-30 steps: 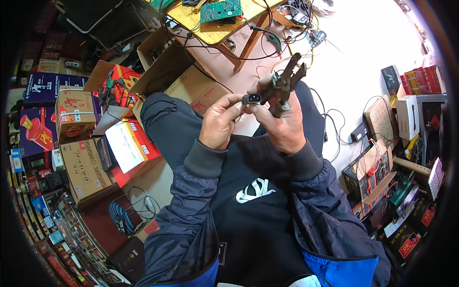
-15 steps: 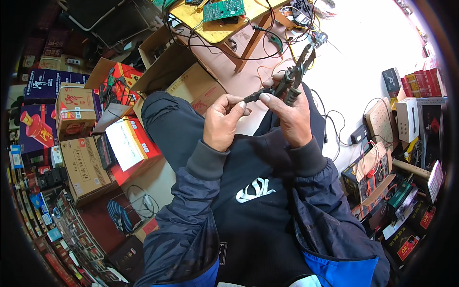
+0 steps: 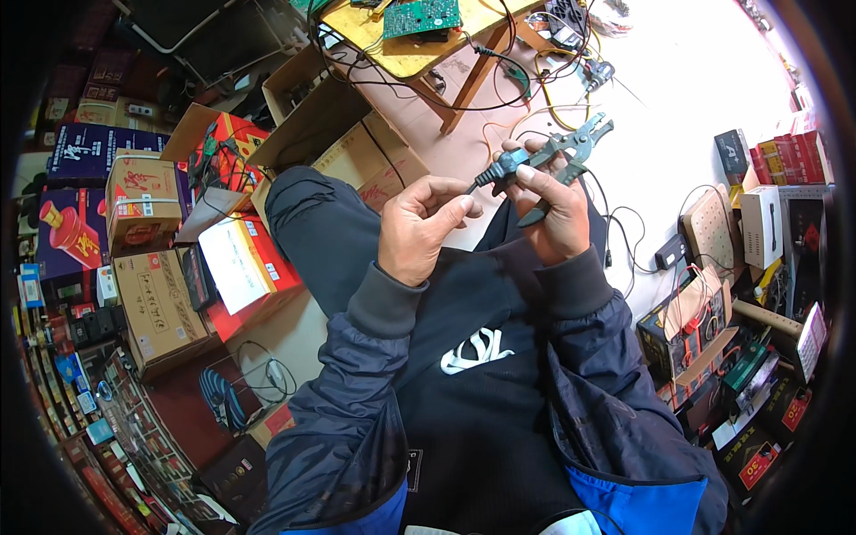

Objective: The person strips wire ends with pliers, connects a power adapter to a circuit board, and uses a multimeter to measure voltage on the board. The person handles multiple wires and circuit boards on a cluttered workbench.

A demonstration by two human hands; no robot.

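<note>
Over my lap, my left hand (image 3: 417,227) is closed, thumb and fingertips pinching a thin dark cable (image 3: 470,188) that comes out of a ribbed black strain relief. This belongs to a dark connector (image 3: 506,166), which my right hand (image 3: 557,209) grips between thumb and fingers. The same right hand also holds wire-stripping pliers (image 3: 584,143), their grey jaws pointing up and away to the right. One dark handle shows below my right thumb; fingers hide part of the other.
Ahead stands a yellow table (image 3: 361,27) bearing a green circuit board (image 3: 421,16), with black cables hanging off it. Cartons (image 3: 147,303) and an open cardboard box (image 3: 388,160) crowd the left. A black adapter (image 3: 670,251) lies on the floor at right, near a paper bag (image 3: 691,303).
My right hand has turned, swinging the pliers' jaws to the right and bringing the connector's blue-looking end into sight. My left hand stays at the cable.
</note>
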